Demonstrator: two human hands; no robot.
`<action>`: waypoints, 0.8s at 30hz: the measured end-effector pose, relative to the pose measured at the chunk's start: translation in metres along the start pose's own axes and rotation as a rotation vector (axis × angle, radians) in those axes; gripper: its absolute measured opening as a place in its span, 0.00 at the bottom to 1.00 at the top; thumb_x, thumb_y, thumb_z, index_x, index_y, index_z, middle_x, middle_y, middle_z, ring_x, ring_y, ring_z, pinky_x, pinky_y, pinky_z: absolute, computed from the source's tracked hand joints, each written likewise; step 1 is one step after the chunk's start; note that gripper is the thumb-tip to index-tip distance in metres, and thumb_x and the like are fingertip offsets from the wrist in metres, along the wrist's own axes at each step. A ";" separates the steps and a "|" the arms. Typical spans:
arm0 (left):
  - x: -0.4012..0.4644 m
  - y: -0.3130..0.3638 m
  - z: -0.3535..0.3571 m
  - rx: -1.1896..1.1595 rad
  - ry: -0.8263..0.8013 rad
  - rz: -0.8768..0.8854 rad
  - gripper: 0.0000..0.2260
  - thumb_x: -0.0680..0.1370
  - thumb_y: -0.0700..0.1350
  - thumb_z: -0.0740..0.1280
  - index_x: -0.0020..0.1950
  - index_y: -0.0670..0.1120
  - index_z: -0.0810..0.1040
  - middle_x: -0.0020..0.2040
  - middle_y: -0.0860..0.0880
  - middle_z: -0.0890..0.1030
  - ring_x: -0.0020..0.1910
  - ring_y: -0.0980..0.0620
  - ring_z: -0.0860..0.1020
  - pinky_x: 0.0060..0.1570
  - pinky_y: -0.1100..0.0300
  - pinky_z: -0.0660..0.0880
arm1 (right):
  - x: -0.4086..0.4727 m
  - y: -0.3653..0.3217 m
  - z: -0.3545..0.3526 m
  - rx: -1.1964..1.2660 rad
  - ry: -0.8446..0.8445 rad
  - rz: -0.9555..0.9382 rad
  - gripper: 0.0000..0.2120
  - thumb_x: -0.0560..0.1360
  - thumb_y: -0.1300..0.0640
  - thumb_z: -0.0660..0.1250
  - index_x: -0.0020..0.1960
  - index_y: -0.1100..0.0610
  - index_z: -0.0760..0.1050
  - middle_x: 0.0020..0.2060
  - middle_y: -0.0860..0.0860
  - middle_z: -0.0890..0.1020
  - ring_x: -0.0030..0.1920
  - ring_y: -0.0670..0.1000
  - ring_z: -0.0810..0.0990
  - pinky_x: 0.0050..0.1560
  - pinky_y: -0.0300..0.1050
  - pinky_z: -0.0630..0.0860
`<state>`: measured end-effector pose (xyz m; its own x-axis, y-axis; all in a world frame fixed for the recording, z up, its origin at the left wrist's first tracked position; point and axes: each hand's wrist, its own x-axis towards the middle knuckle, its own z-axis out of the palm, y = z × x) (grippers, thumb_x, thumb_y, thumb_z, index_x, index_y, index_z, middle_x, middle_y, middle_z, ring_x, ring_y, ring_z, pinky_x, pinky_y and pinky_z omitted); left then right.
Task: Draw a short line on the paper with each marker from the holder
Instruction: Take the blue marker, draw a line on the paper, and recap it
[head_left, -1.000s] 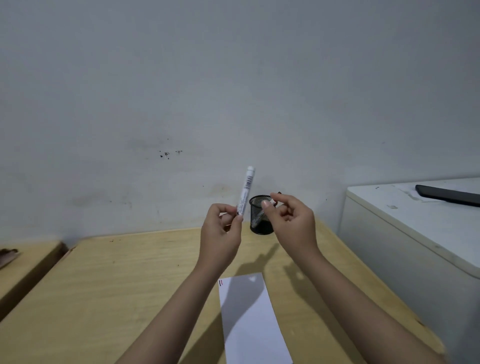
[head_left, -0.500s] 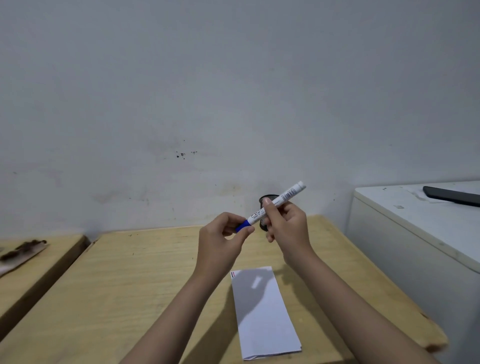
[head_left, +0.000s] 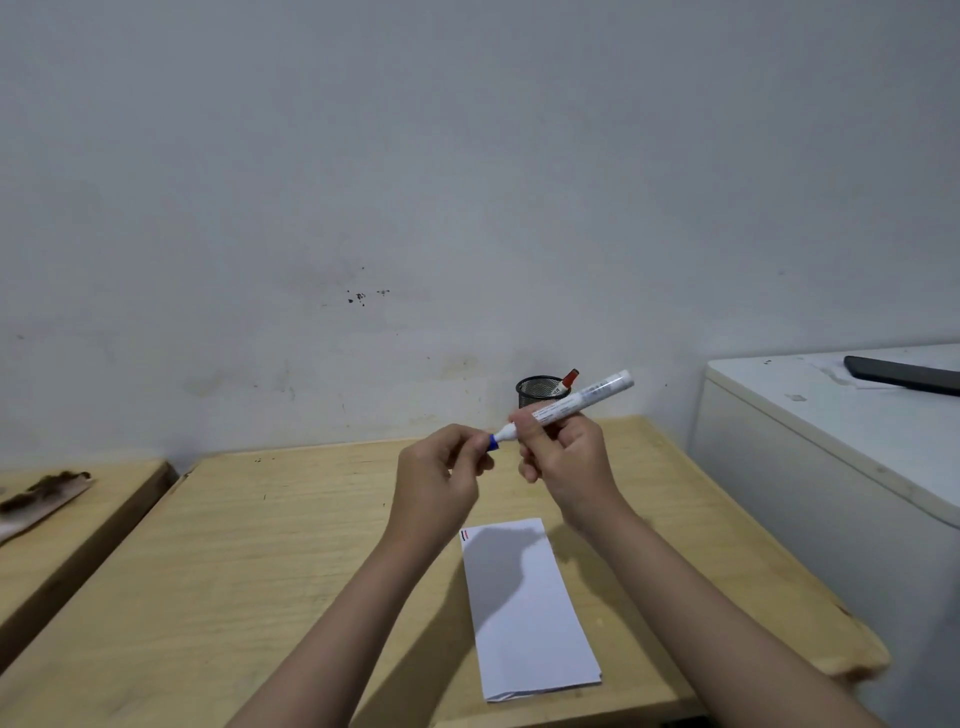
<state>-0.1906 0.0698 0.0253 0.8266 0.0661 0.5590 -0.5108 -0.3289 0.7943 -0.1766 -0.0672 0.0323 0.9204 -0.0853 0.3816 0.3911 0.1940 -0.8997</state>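
Pale wood, smooth and lightly scuffed, makes up the one bench (head_left: 260, 571) that carries everything. Nearest on it lies one sheet of white paper (head_left: 524, 608), long, narrow and folded, its fold at the near edge; two very short strokes, one red and one dark, sit at its far left corner.

Above the paper two bare hands meet around one marker (head_left: 563, 405), a white plastic cylinder with small grey print, tilted so that its plain end rises to the right. The right hand (head_left: 566, 462) has its fingers curled and pressed round the middle of the barrel. The left hand (head_left: 436, 478) pinches the blue cap (head_left: 492, 442) at the marker's lower left end between thumb and fingertips, the other fingers folded in; whether the cap is seated or partly off cannot be told.

Behind the hands, near the wall, stands one round black mesh holder (head_left: 535, 391), and one red-capped marker (head_left: 567, 380) leans out over its right rim.

To the right is one white cabinet (head_left: 831, 467) with one flat dark object (head_left: 904, 375) on top. At far left is a second wooden surface (head_left: 62, 535). A grey wall (head_left: 467, 182), mottled, bears a few dark specks.
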 end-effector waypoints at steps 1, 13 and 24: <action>0.001 -0.004 -0.003 -0.037 0.006 -0.051 0.09 0.76 0.38 0.64 0.38 0.46 0.81 0.31 0.48 0.81 0.31 0.58 0.78 0.35 0.66 0.74 | 0.002 -0.001 -0.003 0.013 0.015 -0.017 0.06 0.76 0.63 0.66 0.43 0.66 0.75 0.26 0.52 0.73 0.24 0.45 0.69 0.23 0.37 0.68; 0.033 -0.066 -0.003 0.170 -0.149 -0.392 0.04 0.69 0.37 0.72 0.40 0.45 0.80 0.39 0.48 0.81 0.39 0.50 0.79 0.33 0.64 0.71 | 0.001 0.015 -0.027 -0.041 0.071 -0.001 0.06 0.75 0.63 0.67 0.39 0.61 0.76 0.22 0.47 0.74 0.22 0.46 0.69 0.23 0.39 0.68; 0.044 -0.120 0.022 0.410 -0.371 -0.432 0.14 0.68 0.32 0.66 0.51 0.43 0.81 0.44 0.46 0.80 0.43 0.50 0.78 0.40 0.66 0.71 | 0.000 0.042 -0.041 -0.167 -0.002 0.013 0.08 0.74 0.64 0.68 0.37 0.56 0.78 0.26 0.48 0.78 0.24 0.42 0.72 0.27 0.33 0.69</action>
<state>-0.0872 0.0916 -0.0506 0.9988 -0.0309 0.0378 -0.0488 -0.6791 0.7324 -0.1601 -0.0995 -0.0143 0.9253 -0.0816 0.3704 0.3737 0.0295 -0.9271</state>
